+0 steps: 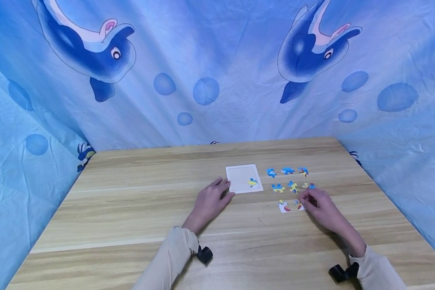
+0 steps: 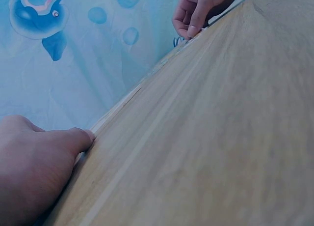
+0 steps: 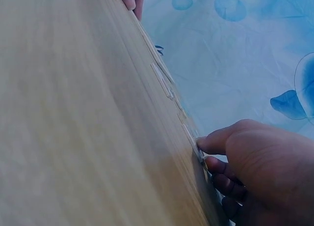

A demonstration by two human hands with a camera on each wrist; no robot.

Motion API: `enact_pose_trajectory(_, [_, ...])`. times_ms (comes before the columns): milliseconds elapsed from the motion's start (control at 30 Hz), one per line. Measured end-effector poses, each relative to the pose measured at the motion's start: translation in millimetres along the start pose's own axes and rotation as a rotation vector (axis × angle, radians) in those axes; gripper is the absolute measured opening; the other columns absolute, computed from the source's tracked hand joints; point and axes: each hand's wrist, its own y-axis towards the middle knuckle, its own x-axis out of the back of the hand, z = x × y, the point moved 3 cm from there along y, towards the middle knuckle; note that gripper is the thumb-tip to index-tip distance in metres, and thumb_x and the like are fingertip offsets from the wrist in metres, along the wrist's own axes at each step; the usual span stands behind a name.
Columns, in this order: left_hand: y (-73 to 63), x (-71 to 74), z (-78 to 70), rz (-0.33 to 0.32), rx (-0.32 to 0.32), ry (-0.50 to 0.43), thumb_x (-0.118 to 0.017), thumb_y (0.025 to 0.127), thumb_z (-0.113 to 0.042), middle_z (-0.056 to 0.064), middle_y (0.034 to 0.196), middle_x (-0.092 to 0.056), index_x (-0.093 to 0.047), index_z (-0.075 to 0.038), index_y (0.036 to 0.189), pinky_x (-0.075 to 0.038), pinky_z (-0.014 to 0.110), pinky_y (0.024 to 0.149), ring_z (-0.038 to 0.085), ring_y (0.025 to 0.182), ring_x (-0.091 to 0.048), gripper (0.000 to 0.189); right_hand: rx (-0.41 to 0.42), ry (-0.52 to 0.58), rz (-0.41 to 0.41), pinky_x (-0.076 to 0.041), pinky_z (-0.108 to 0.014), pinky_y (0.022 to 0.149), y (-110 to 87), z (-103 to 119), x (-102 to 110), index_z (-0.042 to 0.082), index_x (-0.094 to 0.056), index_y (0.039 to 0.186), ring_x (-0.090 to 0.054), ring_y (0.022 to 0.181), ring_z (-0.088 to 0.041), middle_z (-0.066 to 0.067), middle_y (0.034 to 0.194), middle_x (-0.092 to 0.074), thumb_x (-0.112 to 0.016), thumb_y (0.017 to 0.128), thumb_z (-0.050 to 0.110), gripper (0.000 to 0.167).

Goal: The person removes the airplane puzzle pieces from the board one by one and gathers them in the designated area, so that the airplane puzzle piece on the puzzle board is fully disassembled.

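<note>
A white square puzzle tray [image 1: 239,180] lies on the table with one yellow-and-blue piece [image 1: 252,183] in its lower right corner. My left hand [image 1: 212,201] rests on the table, its fingertips at the tray's left edge. To the right of the tray, several loose jigsaw pieces lie in rows, among them a white-and-red piece [image 1: 284,207]. My right hand [image 1: 320,207] pinches the jigsaw piece [image 1: 299,205] beside that one between thumb and finger, and partly covers it. In the right wrist view, that piece [image 3: 192,141] appears edge-on, low at the table surface.
Blue pieces [image 1: 287,170] make up the far row, and a yellow-and-blue piece [image 1: 293,187] lies in the middle row. The wooden table [image 1: 130,213] ends at a blue dolphin-print curtain [image 1: 232,112] behind and at both sides.
</note>
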Motion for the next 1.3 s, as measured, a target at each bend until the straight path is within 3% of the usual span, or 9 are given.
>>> enact_pose_trajectory(233, [0.1,-0.3,0.6,0.007,0.009,0.002,-0.058,0.095,-0.043,0.003,0.132,-0.060,-0.064,-0.013,0.128,-0.050,0.044,0.093,0.023,0.127,-0.052,0.045,-0.099,0.009,0.030,-0.043,-0.022,0.060,0.1,1.3,3.3,0.006,-0.067,0.096,-0.050,0.071,-0.009,0.001,0.083,-0.060,-0.060,0.093,0.003,0.008])
enact_pose_trajectory(467, [-0.1,-0.9,1.0,-0.011,0.001,0.004,-0.059,0.094,-0.043,0.003,0.130,-0.061,-0.065,-0.014,0.127,-0.051,0.044,0.091,0.023,0.125,-0.053,0.044,-0.182,0.021,0.047,-0.044,-0.023,0.063,0.4,1.3,7.7,0.006,-0.066,0.101,-0.050,0.076,-0.012,-0.001,0.090,-0.060,-0.057,0.097,0.011,0.010])
enact_pose_trajectory(833, [0.7,-0.2,1.2,-0.027,-0.016,0.011,-0.060,0.093,-0.042,0.004,0.128,-0.063,-0.067,-0.013,0.123,-0.052,0.043,0.089,0.023,0.123,-0.055,0.042,-0.177,0.042,0.028,-0.047,-0.024,0.060,8.9,6.2,8.0,0.005,-0.062,0.108,-0.053,0.074,-0.012,-0.004,0.089,-0.059,-0.056,0.098,0.015,0.015])
enact_pose_trajectory(1300, [0.3,0.0,0.4,-0.023,-0.007,0.005,-0.060,0.093,-0.042,0.003,0.129,-0.062,-0.067,-0.014,0.124,-0.052,0.043,0.089,0.023,0.123,-0.055,0.042,-0.126,0.117,0.083,-0.050,-0.026,0.059,30.4,16.9,-6.9,0.004,-0.060,0.110,-0.056,0.073,-0.015,-0.004,0.089,-0.058,-0.059,0.097,0.014,0.017])
